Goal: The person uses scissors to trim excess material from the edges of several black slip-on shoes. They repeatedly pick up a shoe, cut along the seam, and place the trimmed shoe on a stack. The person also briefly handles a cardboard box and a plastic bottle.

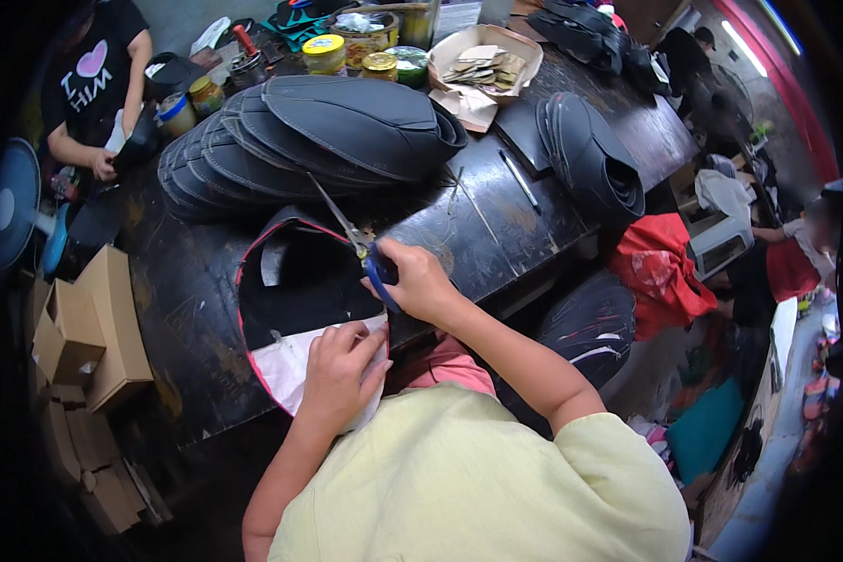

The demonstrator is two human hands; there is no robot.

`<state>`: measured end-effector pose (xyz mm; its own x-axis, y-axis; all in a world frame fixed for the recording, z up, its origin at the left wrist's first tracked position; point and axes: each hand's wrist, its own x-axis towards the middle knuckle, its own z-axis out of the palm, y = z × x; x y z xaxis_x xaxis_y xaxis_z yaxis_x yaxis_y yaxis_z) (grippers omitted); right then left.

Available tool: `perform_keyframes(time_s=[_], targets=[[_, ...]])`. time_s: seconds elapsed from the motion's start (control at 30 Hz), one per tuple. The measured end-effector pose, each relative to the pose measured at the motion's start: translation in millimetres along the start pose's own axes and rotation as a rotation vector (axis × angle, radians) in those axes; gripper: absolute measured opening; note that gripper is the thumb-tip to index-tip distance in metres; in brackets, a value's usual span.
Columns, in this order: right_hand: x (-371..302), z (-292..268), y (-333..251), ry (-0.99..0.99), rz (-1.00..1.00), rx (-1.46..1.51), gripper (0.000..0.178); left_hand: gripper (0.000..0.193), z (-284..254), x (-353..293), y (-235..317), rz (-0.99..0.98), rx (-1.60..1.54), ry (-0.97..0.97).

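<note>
Centre of the frame: right hand (420, 281) clenched around the blue handles of a pair of scissors (358, 245), blades pointing up and to the left, over the rim of a black curved panel with red piping (295, 281). Panel lying on the dark bench (496, 225), its near end in lower centre, white lining turned up there. Left hand (339, 370) pressing down on that white lining, fingers (361, 337) curled and gripping its edge, just below the scissors.

Behind the panel, upper centre: a fanned stack of black moulded panels (318, 136), overlapping like shingles. To the right, a second, tighter stack of black pieces (590, 159) standing on edge. Between them a thin silver rod (520, 180) flat on the bench.

Top of the frame: yellow-lidded jars (326, 51) and a paper tray of small cardboard pieces (485, 61). Upper left: another person in a black printed shirt (92, 80) at the far side. Left edge: cardboard boxes (89, 328) beside the bench. Right of centre: a red bag (660, 267) below the bench edge.
</note>
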<state>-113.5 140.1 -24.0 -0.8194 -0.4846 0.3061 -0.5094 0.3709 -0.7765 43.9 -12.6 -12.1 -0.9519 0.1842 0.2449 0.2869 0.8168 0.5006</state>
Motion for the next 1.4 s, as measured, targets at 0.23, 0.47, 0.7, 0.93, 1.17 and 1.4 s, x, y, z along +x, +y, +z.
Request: perform_keyframes(time_s=[0.23,0.47,0.7,0.93,1.17,1.4], targets=[[0.4,-7.4,-11.7,-0.014,-0.079,-0.113,0.03,0.041,-6.1,2.7,3.9,0.003,-0.06,-0.001],[-3.0,-9.9,-4.8,-0.124,0.15,0.036,0.022,0.03,1.5,-1.8,-7.3,-0.037,-0.174,0.085],[-6.3,-50.8,3.2,-0.206,0.208,0.07,0.031,0.028,-2.8,-10.0,-10.7,-0.09,-0.31,0.082],[-26.8,-112.1,11.8,-0.154,0.036,-0.548,0.026,0.035,-8.8,-1.1,-8.5,-0.091,-0.348,0.093],[-18.0,-81.3,-4.8,-0.007,-0.087,-0.233,0.02,0.045,3.3,17.8,-8.9,-0.122,-0.19,0.126],[-11.3,-5.2,-28.5,-0.104,0.064,-0.003,0.024,0.033,-27.9,-11.4,2.2,-0.069,-0.279,0.211]])
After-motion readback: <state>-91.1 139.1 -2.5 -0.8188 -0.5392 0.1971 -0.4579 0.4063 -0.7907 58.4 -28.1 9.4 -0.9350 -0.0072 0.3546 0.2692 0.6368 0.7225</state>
